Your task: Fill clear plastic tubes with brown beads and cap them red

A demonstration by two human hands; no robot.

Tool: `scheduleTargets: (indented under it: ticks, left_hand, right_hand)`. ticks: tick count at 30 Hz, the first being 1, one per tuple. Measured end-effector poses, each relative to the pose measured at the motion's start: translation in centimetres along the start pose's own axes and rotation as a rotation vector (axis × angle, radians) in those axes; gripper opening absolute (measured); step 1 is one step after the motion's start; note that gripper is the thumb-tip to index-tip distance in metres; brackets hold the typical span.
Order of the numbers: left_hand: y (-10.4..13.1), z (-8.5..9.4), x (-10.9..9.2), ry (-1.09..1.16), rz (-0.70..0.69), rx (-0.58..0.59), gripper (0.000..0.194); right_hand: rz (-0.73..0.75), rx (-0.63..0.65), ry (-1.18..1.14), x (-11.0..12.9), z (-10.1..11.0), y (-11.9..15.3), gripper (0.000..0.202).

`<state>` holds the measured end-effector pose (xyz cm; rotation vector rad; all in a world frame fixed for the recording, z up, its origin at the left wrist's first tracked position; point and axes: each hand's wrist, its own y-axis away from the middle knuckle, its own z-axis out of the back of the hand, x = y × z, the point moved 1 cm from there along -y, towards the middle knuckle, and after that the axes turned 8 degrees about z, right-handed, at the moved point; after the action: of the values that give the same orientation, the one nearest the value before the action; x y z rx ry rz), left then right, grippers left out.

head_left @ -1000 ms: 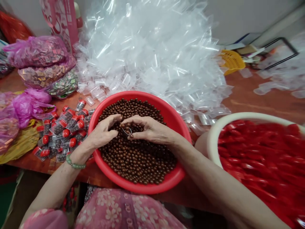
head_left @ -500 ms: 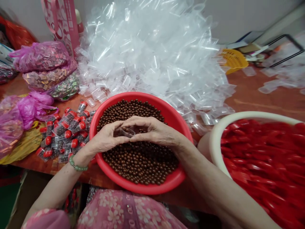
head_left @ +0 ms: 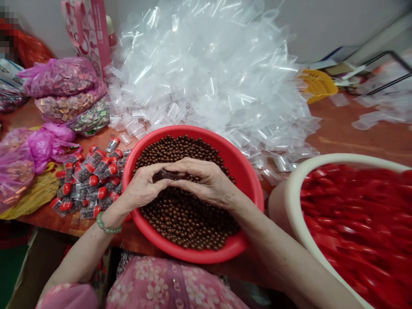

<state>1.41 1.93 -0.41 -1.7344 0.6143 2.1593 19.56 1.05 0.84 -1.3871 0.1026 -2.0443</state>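
Over a red plastic basin (head_left: 252, 184) filled with small round brown balls (head_left: 193, 229), my two hands meet at the fingertips. A small clear plastic container (head_left: 172, 174) lies between them, mostly hidden by the fingers and dark inside. My left hand (head_left: 143, 185), with a green bead bracelet at its wrist, closes round the container's left end. Curved round the other end is my right hand (head_left: 206, 180), its thumb and fingers pinched against it.
Filled containers with red caps (head_left: 93, 180) lie left of the basin. A large heap of clear empty containers (head_left: 206, 77) rises behind it. At right stands a cream tub (head_left: 294, 189) of red caps (head_left: 357, 231). Pink bags (head_left: 62, 77) and a yellow basket (head_left: 318, 83) sit farther back.
My hands have drawn slightly closer together round the container, which now looks darker and shows less. The whole view has shifted a little.
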Motion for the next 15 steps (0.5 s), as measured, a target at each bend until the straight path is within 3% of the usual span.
scheduleTargets:
  ticks: [5, 9, 15]
  left_hand:
    - [0.05, 0.02, -0.33, 0.071, 0.076, -0.022, 0.029]
    - [-0.06, -0.04, -0.12, 0.122, 0.130, 0.033, 0.021]
    - [-0.28, 0.07, 0.05, 0.159, 0.137, 0.038, 0.017]
  right_hand:
    - [-0.068, -0.117, 0.023, 0.15, 0.16, 0.47, 0.014]
    - [-0.144, -0.121, 0.001, -0.18, 0.17, 0.58, 0.016]
    - [-0.067, -0.095, 0.013, 0.14, 0.12, 0.80, 0.011]
